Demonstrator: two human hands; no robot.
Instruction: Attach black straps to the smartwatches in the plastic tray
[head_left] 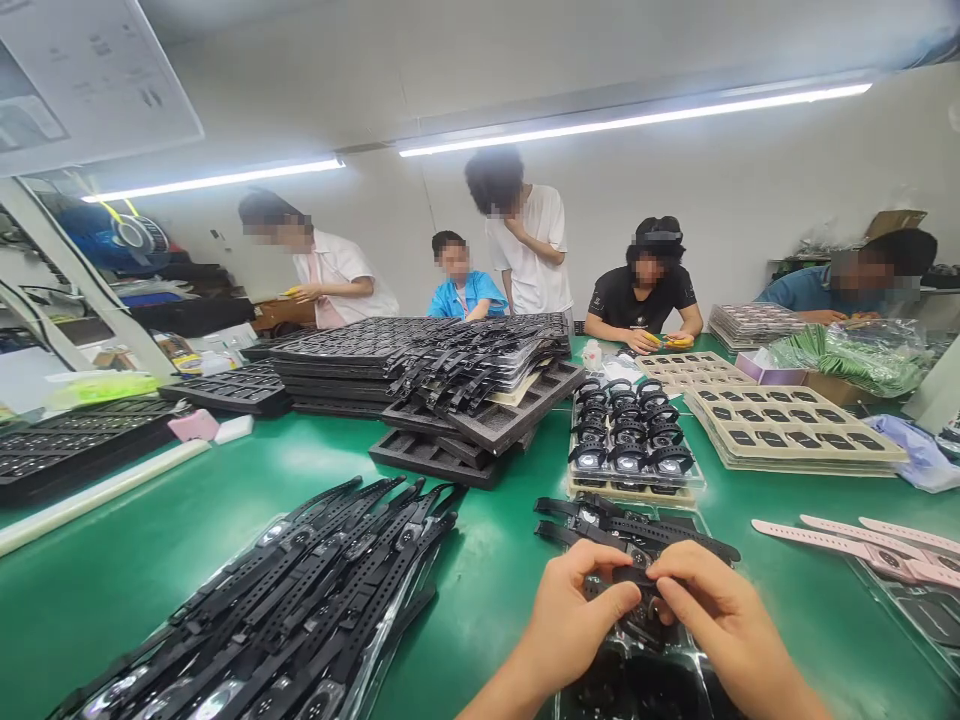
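Together, hands (645, 615) grip watch (639, 562).

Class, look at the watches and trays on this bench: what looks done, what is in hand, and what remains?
Looks done: the strapped black watches piled at near left have bands attached.
In hand: the left hand and right hand pinch a black smartwatch, seemingly at its band.
Perhaps left: dark square pieces without bands in the stacked beige trays. Whether these belong to this person's share, I cannot tell.
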